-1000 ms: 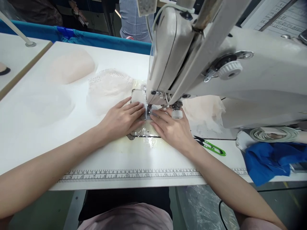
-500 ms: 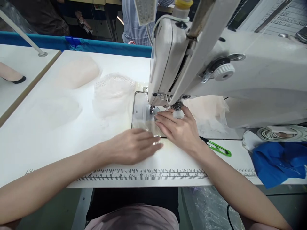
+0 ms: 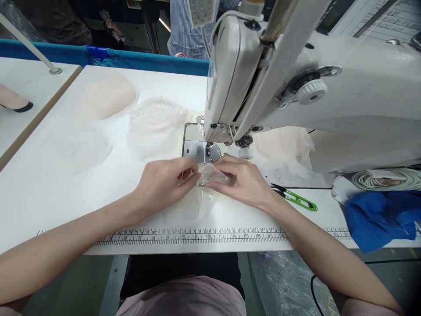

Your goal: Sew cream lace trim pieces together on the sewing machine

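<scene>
Just in front of the sewing machine [image 3: 226,74], both my hands pinch a thin, sheer whitish piece of fabric [image 3: 210,174]. My left hand [image 3: 167,180] grips its left side between thumb and fingers. At the right side, my right hand [image 3: 241,180] has thumb and fingers closed on the same piece. Part of the fabric hangs down onto the white table below my fingers. The metal needle plate [image 3: 197,151] shows bare behind my hands, under the presser foot [image 3: 208,149].
Left of the needle lies a lace-edged white piece [image 3: 156,129], with a beige piece [image 3: 110,96] beyond. More pale fabric [image 3: 283,142] sits under the machine arm. Green thread snips [image 3: 297,199], a blue cloth [image 3: 381,219] and a cord coil [image 3: 388,180] are at right. A ruler strip [image 3: 194,237] runs along the front edge.
My hands have drawn back from the needle area toward me. The left hand has risen and turned, and both now pinch the sheer fabric, uncovering the needle plate.
</scene>
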A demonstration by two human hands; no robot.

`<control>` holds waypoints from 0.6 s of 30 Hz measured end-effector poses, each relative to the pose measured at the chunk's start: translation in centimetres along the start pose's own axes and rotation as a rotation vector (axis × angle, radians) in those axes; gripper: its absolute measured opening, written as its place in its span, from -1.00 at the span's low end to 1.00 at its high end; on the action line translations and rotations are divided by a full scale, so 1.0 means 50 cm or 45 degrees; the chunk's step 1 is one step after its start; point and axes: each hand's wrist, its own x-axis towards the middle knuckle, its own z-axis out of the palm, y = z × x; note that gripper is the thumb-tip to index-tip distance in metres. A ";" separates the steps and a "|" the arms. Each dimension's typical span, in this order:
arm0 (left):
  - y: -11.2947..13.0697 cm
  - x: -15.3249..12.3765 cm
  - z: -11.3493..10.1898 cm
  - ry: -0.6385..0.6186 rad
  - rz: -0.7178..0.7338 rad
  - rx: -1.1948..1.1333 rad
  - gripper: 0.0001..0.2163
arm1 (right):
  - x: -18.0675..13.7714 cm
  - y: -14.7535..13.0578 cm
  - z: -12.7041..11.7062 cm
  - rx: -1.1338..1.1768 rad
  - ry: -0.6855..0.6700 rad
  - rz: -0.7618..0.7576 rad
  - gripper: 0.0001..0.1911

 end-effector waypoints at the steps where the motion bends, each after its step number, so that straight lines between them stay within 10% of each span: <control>1: 0.001 0.004 -0.004 -0.005 -0.024 -0.130 -0.91 | 0.000 -0.002 -0.001 0.090 -0.039 0.011 -0.83; 9: 0.000 0.017 0.010 -0.220 -0.316 -0.804 -0.70 | 0.004 -0.012 0.011 0.893 -0.227 0.261 -0.88; 18: 0.005 0.027 0.008 -0.089 -0.416 -0.846 -0.71 | 0.006 -0.020 0.035 0.799 0.065 0.209 -0.74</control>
